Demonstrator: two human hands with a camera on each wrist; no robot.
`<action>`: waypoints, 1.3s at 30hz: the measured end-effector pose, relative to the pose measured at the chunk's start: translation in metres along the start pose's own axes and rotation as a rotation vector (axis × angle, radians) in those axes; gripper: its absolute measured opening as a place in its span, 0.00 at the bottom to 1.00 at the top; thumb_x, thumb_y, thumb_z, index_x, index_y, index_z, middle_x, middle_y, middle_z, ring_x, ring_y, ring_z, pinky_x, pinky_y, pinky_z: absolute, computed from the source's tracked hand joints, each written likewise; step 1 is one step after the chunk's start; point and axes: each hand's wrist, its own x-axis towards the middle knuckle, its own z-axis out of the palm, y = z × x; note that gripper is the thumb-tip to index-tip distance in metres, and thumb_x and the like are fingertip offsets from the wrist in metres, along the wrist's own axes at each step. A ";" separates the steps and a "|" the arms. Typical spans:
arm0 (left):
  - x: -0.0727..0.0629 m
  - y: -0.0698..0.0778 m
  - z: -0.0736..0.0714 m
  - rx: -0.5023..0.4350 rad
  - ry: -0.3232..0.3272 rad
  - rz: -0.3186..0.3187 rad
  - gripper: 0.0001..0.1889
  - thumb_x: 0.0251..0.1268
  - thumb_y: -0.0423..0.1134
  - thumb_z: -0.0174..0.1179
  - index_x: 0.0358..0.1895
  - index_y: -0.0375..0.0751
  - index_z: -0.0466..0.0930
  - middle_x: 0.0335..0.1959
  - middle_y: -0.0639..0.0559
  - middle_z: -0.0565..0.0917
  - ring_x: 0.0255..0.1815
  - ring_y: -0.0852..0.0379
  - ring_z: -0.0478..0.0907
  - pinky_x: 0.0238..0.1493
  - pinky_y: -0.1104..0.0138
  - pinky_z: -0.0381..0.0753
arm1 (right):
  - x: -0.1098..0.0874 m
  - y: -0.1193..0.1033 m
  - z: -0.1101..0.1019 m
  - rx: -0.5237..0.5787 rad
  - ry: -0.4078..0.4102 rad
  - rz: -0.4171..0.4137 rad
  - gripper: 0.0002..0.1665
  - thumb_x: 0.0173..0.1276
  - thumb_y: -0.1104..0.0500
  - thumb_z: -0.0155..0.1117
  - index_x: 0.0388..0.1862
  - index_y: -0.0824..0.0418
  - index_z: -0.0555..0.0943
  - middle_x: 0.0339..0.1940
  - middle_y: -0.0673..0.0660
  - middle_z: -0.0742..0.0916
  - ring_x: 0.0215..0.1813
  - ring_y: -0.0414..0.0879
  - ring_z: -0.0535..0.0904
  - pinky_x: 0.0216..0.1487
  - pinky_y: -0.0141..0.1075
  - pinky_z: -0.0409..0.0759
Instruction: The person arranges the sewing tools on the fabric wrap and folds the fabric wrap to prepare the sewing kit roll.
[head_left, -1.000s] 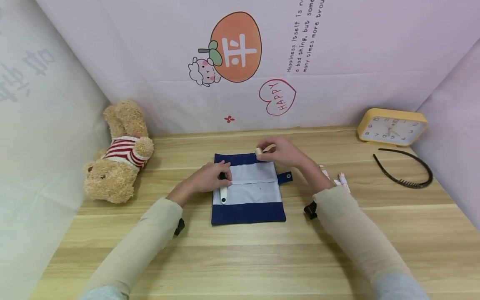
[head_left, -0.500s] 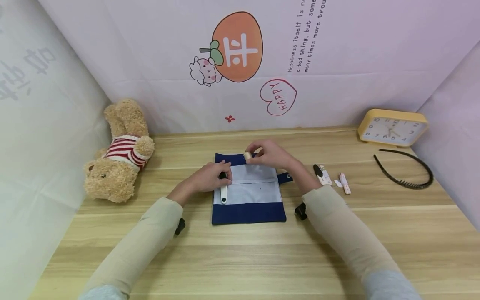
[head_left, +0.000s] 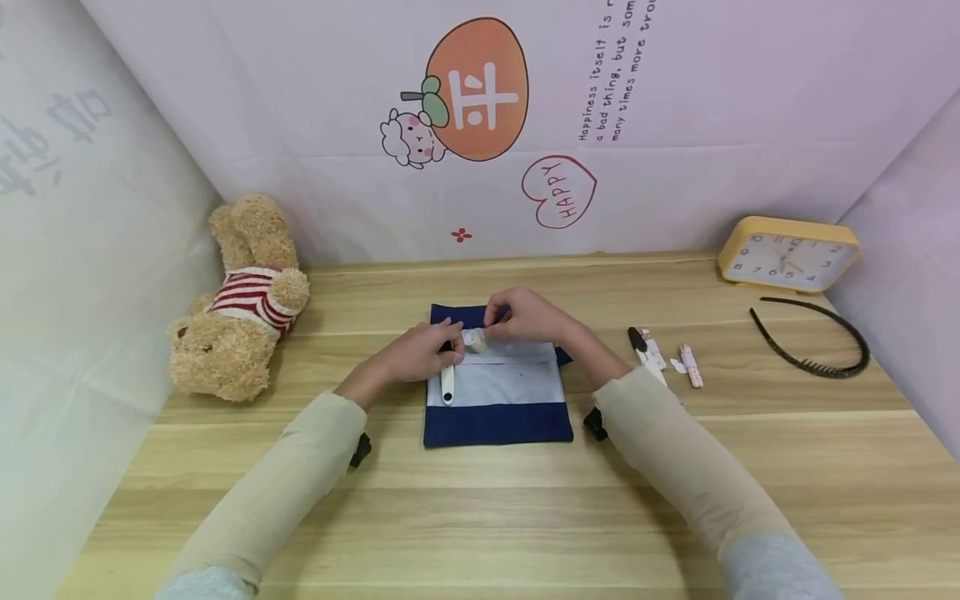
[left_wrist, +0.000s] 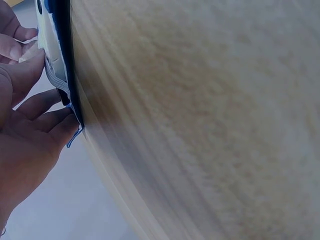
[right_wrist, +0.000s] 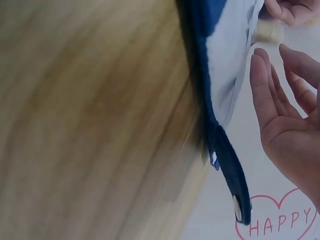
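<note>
A navy fabric case (head_left: 498, 423) lies spread flat, its pale grey lining facing up. At its left side, a slim white tool with a black end (head_left: 447, 387) sits on the lining; its kind does not show. My left hand (head_left: 412, 354) pinches the black end between thumb and fingers, other fingertips touching the case's upper edge. A small beige roll (head_left: 476, 340) is above the grey lining, close to the left fingers. My right hand (head_left: 528, 317) is just right of it; in the right wrist view its straight fingers (right_wrist: 259, 75) are apart from the roll (right_wrist: 269, 32).
Right of the right forearm lie a white stick with a black end (head_left: 639, 343) and small pink-and-white pieces (head_left: 691, 367). Farther right are a black headband (head_left: 851, 333) and a yellow clock (head_left: 787, 254). A teddy bear (head_left: 240, 308) lies at left, before a white printed backdrop.
The right hand has carried the roll leftward and down from the case's top edge, and its fingers have come off it. My left hand stays at the black end.
</note>
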 end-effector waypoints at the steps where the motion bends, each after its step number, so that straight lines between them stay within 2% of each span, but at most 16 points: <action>1: 0.000 0.000 0.000 -0.001 -0.001 -0.001 0.07 0.77 0.32 0.55 0.36 0.44 0.77 0.74 0.33 0.65 0.79 0.36 0.53 0.77 0.44 0.49 | 0.001 -0.001 0.000 -0.016 -0.007 -0.007 0.03 0.67 0.65 0.69 0.37 0.64 0.84 0.36 0.56 0.87 0.33 0.47 0.84 0.36 0.39 0.83; 7: 0.000 0.001 0.000 -0.004 0.003 0.015 0.06 0.77 0.32 0.56 0.37 0.43 0.76 0.73 0.31 0.66 0.78 0.35 0.54 0.77 0.44 0.50 | 0.005 -0.003 0.004 -0.046 -0.078 -0.023 0.08 0.67 0.65 0.69 0.44 0.67 0.84 0.42 0.58 0.87 0.42 0.49 0.83 0.40 0.38 0.84; 12: 0.000 0.001 0.000 -0.015 0.004 0.028 0.06 0.76 0.30 0.56 0.37 0.41 0.77 0.71 0.33 0.70 0.78 0.37 0.55 0.78 0.48 0.51 | 0.008 -0.005 0.007 -0.051 -0.112 -0.020 0.12 0.66 0.63 0.72 0.47 0.66 0.83 0.45 0.58 0.87 0.48 0.51 0.83 0.42 0.38 0.84; 20: 0.001 0.001 0.001 -0.018 0.002 0.012 0.06 0.77 0.31 0.55 0.37 0.41 0.76 0.72 0.34 0.70 0.79 0.39 0.54 0.78 0.50 0.52 | 0.010 -0.009 0.010 -0.104 -0.103 -0.017 0.08 0.74 0.61 0.64 0.47 0.64 0.84 0.45 0.58 0.88 0.46 0.50 0.84 0.44 0.40 0.83; 22: 0.001 0.000 0.001 -0.015 0.004 0.007 0.06 0.77 0.31 0.55 0.37 0.41 0.76 0.69 0.35 0.74 0.79 0.39 0.54 0.78 0.49 0.52 | 0.011 -0.011 0.010 -0.097 -0.102 -0.017 0.09 0.74 0.61 0.63 0.47 0.64 0.84 0.45 0.58 0.88 0.46 0.49 0.84 0.46 0.40 0.82; 28: -0.001 0.000 0.000 -0.010 0.011 0.019 0.07 0.79 0.32 0.53 0.37 0.41 0.75 0.53 0.37 0.85 0.78 0.37 0.53 0.77 0.44 0.51 | 0.014 -0.014 0.012 -0.065 -0.129 -0.012 0.07 0.72 0.63 0.66 0.45 0.64 0.84 0.42 0.57 0.87 0.44 0.49 0.83 0.46 0.40 0.82; 29: -0.001 0.000 0.000 -0.010 0.011 0.023 0.07 0.79 0.32 0.52 0.37 0.41 0.75 0.47 0.40 0.87 0.78 0.36 0.53 0.77 0.44 0.50 | 0.014 -0.014 0.012 -0.063 -0.136 -0.008 0.06 0.71 0.63 0.66 0.44 0.64 0.84 0.42 0.57 0.87 0.43 0.49 0.82 0.45 0.39 0.81; 32: -0.001 0.000 0.000 -0.013 0.008 0.033 0.07 0.79 0.32 0.52 0.37 0.41 0.74 0.31 0.47 0.84 0.79 0.37 0.53 0.77 0.45 0.49 | 0.014 -0.015 0.012 -0.060 -0.155 0.005 0.06 0.68 0.63 0.69 0.42 0.63 0.84 0.41 0.56 0.86 0.41 0.49 0.82 0.44 0.38 0.80; 34: -0.001 0.000 0.000 -0.018 0.005 0.039 0.07 0.79 0.32 0.51 0.38 0.41 0.74 0.25 0.50 0.80 0.79 0.38 0.54 0.78 0.46 0.49 | 0.014 -0.016 0.012 -0.068 -0.162 0.008 0.06 0.68 0.63 0.69 0.42 0.63 0.85 0.41 0.55 0.87 0.40 0.48 0.81 0.43 0.38 0.80; 35: -0.001 -0.001 0.000 -0.018 0.004 0.044 0.07 0.79 0.32 0.51 0.38 0.41 0.74 0.25 0.49 0.80 0.79 0.38 0.54 0.78 0.47 0.49 | 0.013 -0.016 0.012 -0.073 -0.164 0.008 0.06 0.68 0.63 0.69 0.42 0.63 0.85 0.41 0.55 0.87 0.40 0.47 0.82 0.43 0.37 0.80; 37: -0.001 0.000 0.000 -0.021 0.005 0.051 0.07 0.79 0.31 0.51 0.38 0.40 0.74 0.33 0.44 0.85 0.78 0.38 0.55 0.78 0.48 0.50 | 0.013 -0.015 0.011 -0.080 -0.165 0.007 0.06 0.69 0.62 0.69 0.42 0.63 0.86 0.40 0.55 0.88 0.38 0.46 0.82 0.42 0.37 0.80; 39: -0.001 0.000 0.000 -0.026 0.007 0.044 0.07 0.79 0.31 0.51 0.37 0.40 0.73 0.49 0.37 0.86 0.78 0.38 0.55 0.78 0.48 0.50 | 0.012 -0.014 0.011 -0.078 -0.164 0.005 0.06 0.70 0.62 0.67 0.42 0.63 0.87 0.39 0.55 0.88 0.37 0.46 0.83 0.41 0.37 0.81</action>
